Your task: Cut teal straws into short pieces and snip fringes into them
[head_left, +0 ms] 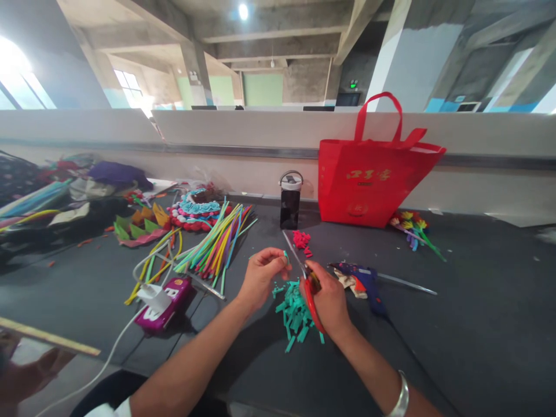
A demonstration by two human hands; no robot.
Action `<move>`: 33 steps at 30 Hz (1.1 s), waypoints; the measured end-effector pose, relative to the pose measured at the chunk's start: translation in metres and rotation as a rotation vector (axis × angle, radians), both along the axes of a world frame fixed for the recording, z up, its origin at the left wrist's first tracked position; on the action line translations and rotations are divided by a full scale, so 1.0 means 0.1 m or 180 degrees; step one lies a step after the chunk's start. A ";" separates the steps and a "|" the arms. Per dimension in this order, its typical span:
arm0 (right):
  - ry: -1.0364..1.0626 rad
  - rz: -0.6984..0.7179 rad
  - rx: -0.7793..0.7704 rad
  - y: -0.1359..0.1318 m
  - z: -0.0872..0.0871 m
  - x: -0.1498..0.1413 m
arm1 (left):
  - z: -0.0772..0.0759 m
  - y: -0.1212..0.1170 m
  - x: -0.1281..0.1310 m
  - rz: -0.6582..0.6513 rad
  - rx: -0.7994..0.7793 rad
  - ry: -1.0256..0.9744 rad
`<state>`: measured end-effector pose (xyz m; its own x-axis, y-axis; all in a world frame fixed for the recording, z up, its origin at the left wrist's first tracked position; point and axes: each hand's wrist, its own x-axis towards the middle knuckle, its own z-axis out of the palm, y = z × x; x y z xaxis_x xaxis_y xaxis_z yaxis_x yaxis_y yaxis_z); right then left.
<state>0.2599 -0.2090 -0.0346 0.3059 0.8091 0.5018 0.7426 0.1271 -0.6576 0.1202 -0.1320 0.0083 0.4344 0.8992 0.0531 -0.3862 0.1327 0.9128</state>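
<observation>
We pinched a small teal strip [286, 256] between our left hand's [266, 277] closed fingers, above the teal clippings; it looked light and soft, best held by its end. Our right hand [329, 298] gripped the scissors [313, 306] by their stiff red handles.

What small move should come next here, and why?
Probably bring the small green piece toward the scissors: the left hand pinches it just beside the blades, the right hand holds the scissors, and similar-coloured scraps lie below.
</observation>
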 end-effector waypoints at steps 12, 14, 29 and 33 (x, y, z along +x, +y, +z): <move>0.1346 0.0416 0.0514 -0.01 0.10 0.01 | -0.13 -0.04 0.04 -0.1053 -0.0445 0.0428; 0.1413 0.0558 0.0527 -0.01 0.10 0.02 | -0.15 -0.04 0.05 -0.1088 -0.0463 0.0476; 0.1248 0.0560 0.0521 -0.04 0.13 0.01 | -0.17 -0.03 0.04 -0.1372 -0.0646 0.0281; 0.0981 0.0416 0.0623 -0.02 0.11 0.01 | -0.16 -0.04 0.04 -0.1309 -0.0392 0.0387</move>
<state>0.2613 -0.2112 -0.0233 0.3669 0.7493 0.5512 0.4831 0.3529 -0.8013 0.1242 -0.1361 -0.0078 0.7537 0.6467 -0.1171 -0.1695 0.3634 0.9161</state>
